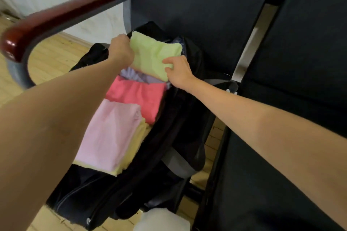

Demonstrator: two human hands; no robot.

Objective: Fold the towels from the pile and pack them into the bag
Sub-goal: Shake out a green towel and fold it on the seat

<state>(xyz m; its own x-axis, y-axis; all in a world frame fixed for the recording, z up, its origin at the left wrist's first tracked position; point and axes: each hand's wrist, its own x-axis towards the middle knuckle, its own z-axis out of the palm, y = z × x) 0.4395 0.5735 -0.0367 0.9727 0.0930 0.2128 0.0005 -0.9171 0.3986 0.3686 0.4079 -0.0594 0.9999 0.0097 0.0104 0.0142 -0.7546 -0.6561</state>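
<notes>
Nearest the camera, two bare forearms reach forward over an open black bag point(146, 157) that stands on a light wooden floor point(50, 56). The bag sits between a chair's grey frame with a dark red armrest point(56, 18) on the left and dark blue seat cushions point(272, 174) on the right.

At the bag's near end a folded pale pink towel point(110, 133) lies on top of a pale yellow towel point(139, 142), whose edge shows along the pink one's right and near sides. Just beyond them lies a folded coral-red towel point(137, 97). Past that, a strip of lavender cloth point(135, 76) shows between the red towel and the one being handled.

At the bag's far end a folded light green towel point(154, 56) is held just above the opening, against the dark blue chair back point(197, 5). The left hand point(121, 49) holds its left edge; the grip is curled round the cloth, fingers hidden behind it. The right hand point(178, 72) pinches the towel's near right corner, thumb on top and fingers tucked under the fold.
</notes>
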